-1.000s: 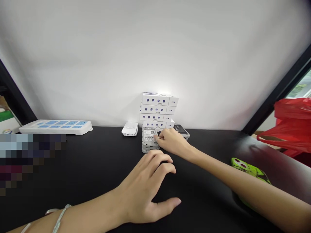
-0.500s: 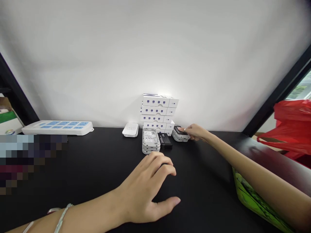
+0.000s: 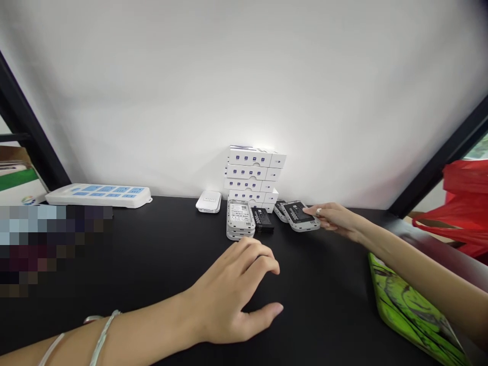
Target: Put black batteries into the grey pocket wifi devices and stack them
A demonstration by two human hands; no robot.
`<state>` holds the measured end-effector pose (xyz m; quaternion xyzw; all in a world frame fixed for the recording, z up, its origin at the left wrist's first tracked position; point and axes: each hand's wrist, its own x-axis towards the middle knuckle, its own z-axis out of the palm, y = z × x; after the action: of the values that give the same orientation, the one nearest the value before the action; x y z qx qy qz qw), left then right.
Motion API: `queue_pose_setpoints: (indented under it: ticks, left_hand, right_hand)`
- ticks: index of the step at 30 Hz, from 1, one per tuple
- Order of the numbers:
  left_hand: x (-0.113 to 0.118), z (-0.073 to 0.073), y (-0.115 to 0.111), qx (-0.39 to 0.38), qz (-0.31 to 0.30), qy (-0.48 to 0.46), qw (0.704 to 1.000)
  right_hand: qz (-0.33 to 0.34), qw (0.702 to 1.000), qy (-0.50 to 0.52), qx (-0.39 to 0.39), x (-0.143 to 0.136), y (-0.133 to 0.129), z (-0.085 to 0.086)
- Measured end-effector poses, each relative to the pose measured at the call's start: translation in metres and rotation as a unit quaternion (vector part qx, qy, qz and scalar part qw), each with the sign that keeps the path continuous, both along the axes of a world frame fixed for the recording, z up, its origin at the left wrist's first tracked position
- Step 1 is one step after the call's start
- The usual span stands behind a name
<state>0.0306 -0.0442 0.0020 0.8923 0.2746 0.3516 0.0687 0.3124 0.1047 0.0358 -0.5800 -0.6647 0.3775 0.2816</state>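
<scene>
My right hand [image 3: 337,219] pinches the right edge of a white pocket-sized electronic device [image 3: 299,216], thumb on top. A black battery marked 3000 fills the device's open back. Behind it to the left lies another such device [image 3: 280,211], partly covered. My left hand [image 3: 238,292] hovers over the black table with fingers spread and slightly curled, holding nothing. Beyond its fingertips stands a stack of white devices [image 3: 240,218] with bare battery bays and printed labels. Loose black batteries [image 3: 263,219] rest against that stack's right side.
White boxes [image 3: 247,173] with blue icons are piled against the wall. Left of them sit thin white covers [image 3: 209,201], then a white power strip [image 3: 101,195] with blue sockets. A green patterned item [image 3: 412,305] lies under my right forearm; a red plastic bag [image 3: 461,203] is at far right.
My right hand has lifted the top device from the right stack and drawn it right and nearer, uncovering the one beneath. My left hand has kept nearly the same pose.
</scene>
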Motion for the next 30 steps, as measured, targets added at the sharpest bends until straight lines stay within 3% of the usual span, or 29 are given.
queue_pose_setpoints:
  ticks: [9,13,15,17,19,21,22,25,30]
  left_hand:
    - [0.002,0.001,0.002,-0.051,0.04,-0.007,0.998]
    - [0.001,-0.003,0.003,-0.074,0.058,-0.001,0.996]
    - [0.001,-0.003,0.003,-0.098,0.06,-0.009,0.993]
    - [0.001,-0.002,0.002,-0.127,0.064,-0.017,0.99]
    - [0.002,0.001,0.001,-0.145,0.066,-0.026,0.987]
    - [0.002,0.003,0.001,-0.155,0.053,-0.036,0.986]
    - [0.002,0.004,0.001,-0.16,0.046,-0.043,0.985]
    - [0.001,0.002,0.003,-0.171,0.032,-0.058,0.983]
    - [-0.002,-0.003,0.005,-0.126,-0.022,-0.047,0.991]
  right_hand:
    - [0.097,0.981,0.042,-0.162,-0.033,-0.095,0.0]
    - [0.184,0.96,0.036,-0.207,-0.057,-0.117,-0.012]
    - [0.217,0.953,-0.012,-0.212,-0.065,-0.12,-0.015]
    - [0.218,0.957,-0.124,-0.143,-0.071,-0.12,-0.014]
    - [0.204,0.953,-0.223,0.013,-0.076,-0.12,-0.01]
    - [0.213,0.933,-0.243,0.159,-0.082,-0.117,-0.005]
    - [0.231,0.926,-0.229,0.194,-0.084,-0.116,-0.003]
    - [0.287,0.925,-0.176,0.178,-0.091,-0.11,0.0]
    - [0.292,0.927,-0.163,0.171,-0.095,-0.11,-0.005]
